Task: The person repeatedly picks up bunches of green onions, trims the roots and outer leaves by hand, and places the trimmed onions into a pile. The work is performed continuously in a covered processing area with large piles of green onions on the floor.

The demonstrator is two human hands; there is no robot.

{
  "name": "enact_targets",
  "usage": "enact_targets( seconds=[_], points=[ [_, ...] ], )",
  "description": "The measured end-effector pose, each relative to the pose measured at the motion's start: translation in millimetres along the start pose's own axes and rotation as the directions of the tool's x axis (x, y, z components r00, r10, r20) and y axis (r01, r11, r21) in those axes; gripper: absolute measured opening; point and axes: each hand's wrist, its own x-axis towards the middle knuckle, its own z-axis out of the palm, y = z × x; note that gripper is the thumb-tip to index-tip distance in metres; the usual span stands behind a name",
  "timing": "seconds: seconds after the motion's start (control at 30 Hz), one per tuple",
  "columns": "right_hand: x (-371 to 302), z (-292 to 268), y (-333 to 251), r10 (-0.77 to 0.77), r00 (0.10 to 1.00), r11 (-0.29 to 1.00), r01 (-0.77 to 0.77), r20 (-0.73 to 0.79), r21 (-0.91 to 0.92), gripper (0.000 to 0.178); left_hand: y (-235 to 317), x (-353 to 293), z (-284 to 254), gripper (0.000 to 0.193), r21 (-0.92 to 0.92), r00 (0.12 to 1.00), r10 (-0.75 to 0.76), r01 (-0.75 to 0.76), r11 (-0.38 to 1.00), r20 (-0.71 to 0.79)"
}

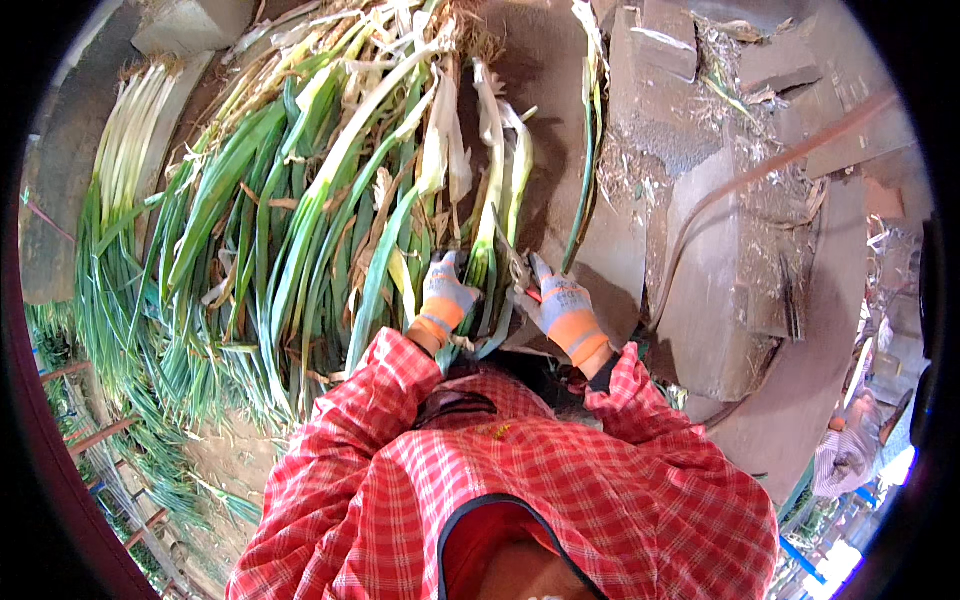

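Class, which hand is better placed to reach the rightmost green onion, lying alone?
Probably the right hand, close to the lower end of that green onion; the left hand is farther away.

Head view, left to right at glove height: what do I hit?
Heaped green onion leaves → left gloved hand → onion stalk between the hands → right gloved hand → lower end of a reddish-brown hose-like strip.

Left of the fingers (541,268), the brown floor (545,130) carries a broad heap of green onions (290,210), a neat pale-stemmed bundle (128,140) farther left. Right of them lie one separate stalk (586,150), flat brown sheets (700,265) and dry scraps (735,75).
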Motion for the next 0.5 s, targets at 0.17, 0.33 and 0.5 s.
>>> enact_targets(
  seconds=[0.17,0.33,0.5],
  points=[
    [113.9,-14.4,0.1,-0.033,0.975,0.994,0.054,-0.221,0.093,0.076,-21.5,5.2,9.1,0.071,-0.049,1.0,-0.003,0.004,0.999,0.026],
    [224.4,-52.1,-0.2,-0.051,0.97,0.999,0.054,-0.238,0.005,0.071,-6.5,0.8,-7.7,0.069,-0.193,0.997,0.028,-0.012,0.981,0.078],
    [226.3,-55.8,-2.3,-0.049,0.983,0.997,0.037,-0.178,-0.074,0.066,0.5,-5.8,-16.3,0.065,-0.196,0.993,0.115,-0.119,0.973,-0.032]
  ],
)
